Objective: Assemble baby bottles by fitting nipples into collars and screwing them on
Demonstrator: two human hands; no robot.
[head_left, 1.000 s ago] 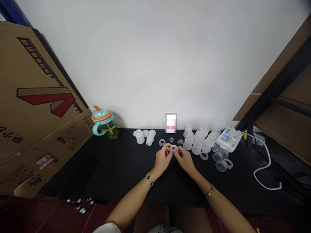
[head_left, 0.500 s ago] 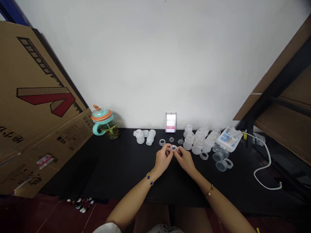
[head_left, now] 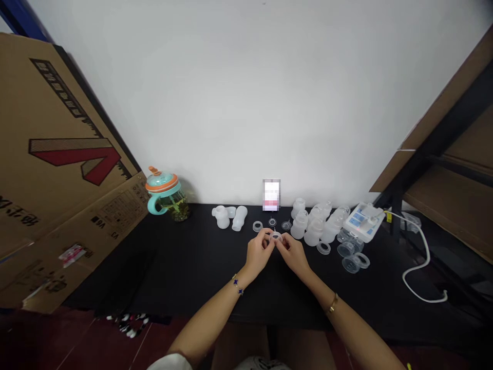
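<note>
Between both hands is a small translucent white ring (head_left: 276, 236), like a bottle collar, with a thin tip that seems to poke up from it. My left hand (head_left: 259, 252) pinches its left side with closed fingers. On the opposite side my right hand (head_left: 293, 253) grips the rim, also closed. Just behind the hands lie a loose white ring (head_left: 258, 226), a small clear disc (head_left: 272, 222) and another clear disc (head_left: 286, 225). Several frosted baby bottles (head_left: 315, 231) with clear domed tops stand right of my right hand, and a white ring (head_left: 323, 247) lies before them.
White connector pieces (head_left: 239, 219) lie left of the hands. A lidded jug (head_left: 168, 195) holds leafy liquid. A blurred bright screen (head_left: 271, 195) leans on the wall. At right are clear cups (head_left: 350, 264), a white box (head_left: 364, 221) and a white cable (head_left: 427, 257). A cardboard box (head_left: 65, 180) stands left.
Both hands stay in the same place around the ring. The ring looks slightly tilted compared with before; nothing else has visibly moved.
</note>
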